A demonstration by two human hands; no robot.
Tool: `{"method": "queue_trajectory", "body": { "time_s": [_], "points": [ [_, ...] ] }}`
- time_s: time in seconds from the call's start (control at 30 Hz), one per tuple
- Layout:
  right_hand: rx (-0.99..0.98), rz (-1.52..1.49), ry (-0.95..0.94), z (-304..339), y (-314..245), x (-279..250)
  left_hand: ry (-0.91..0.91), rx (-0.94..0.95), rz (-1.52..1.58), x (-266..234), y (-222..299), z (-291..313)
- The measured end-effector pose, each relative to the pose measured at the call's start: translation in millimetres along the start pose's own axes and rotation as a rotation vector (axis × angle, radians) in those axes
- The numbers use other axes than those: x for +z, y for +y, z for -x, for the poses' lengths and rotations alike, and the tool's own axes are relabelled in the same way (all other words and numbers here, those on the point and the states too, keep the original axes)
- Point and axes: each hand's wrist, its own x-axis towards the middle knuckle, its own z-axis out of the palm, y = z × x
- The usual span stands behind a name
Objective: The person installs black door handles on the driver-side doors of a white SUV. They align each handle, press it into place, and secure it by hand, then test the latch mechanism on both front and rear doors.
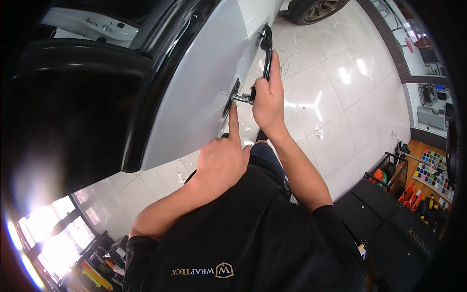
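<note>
A black car door handle is in my right hand, its near end swung out from the grey car door. The far end still meets the door. A metal arm bridges the gap between the handle's near end and a dark opening in the door. My left hand holds nothing; its index finger is stretched out with the tip at the opening, beside the metal arm. The other left fingers are curled and partly hidden, while the thumb stands apart.
The door's window glass and black trim are on the left. Scraps of white film lie on the tiled floor. Black cases and a rack stand at the right; a car wheel shows at the top.
</note>
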Motion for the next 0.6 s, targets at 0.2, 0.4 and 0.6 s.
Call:
{"method": "queue_trajectory", "body": {
  "time_s": [0.2,0.4,0.6],
  "points": [
    [0.055,0.190,-0.044,0.4,-19.8,-9.1,-0.081,-0.043,0.058,-1.3,6.9,0.6],
    [0.079,0.111,-0.072,-2.5,-19.0,-4.3,-0.007,-0.049,0.021,1.2,3.7,-0.5],
    [0.088,0.134,-0.041,-4.0,-19.4,25.6,-0.004,-0.073,0.068,-4.3,-0.5,-0.9]
  ]
}}
